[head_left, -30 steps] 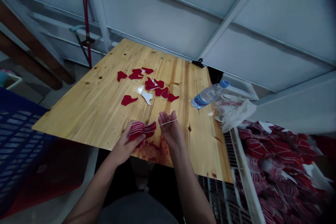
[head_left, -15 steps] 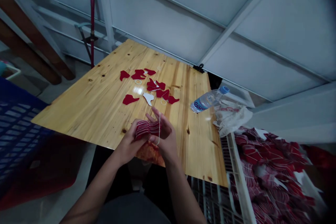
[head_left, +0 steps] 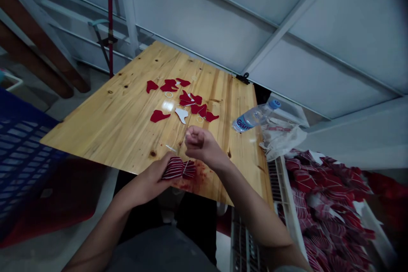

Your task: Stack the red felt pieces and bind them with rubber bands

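My left hand (head_left: pixel 156 176) grips a bundle of stacked red cut pieces with white edges (head_left: pixel 174 168) over the table's front edge. A thin pale band (head_left: pixel 185 168) runs round the bundle near its right end. Curled into a fist, my right hand (head_left: pixel 199 142) is raised up and right of the bundle, apart from it; whatever its fingers may hold is hidden. Beyond my hands, several loose red pieces (head_left: pixel 160 115) and a white piece (head_left: pixel 181 114) lie on the wooden table (head_left: pixel 121 123). Pale rings like rubber bands (head_left: pixel 168 94) lie among them.
A plastic water bottle (head_left: pixel 255 117) lies on the right side, beside a crumpled plastic bag (head_left: pixel 280 138). A white crate (head_left: pixel 288 191) full of bundled red pieces (head_left: pixel 331 204) stands at the right. To the left is a blue basket (head_left: pixel 22 153). A black clip (head_left: pixel 243 78) sits on the far edge.
My right hand has come away from the bundle, up and to the right, and its fingers have curled closed. The pale band stretched over its fingers before now lies round the bundle.
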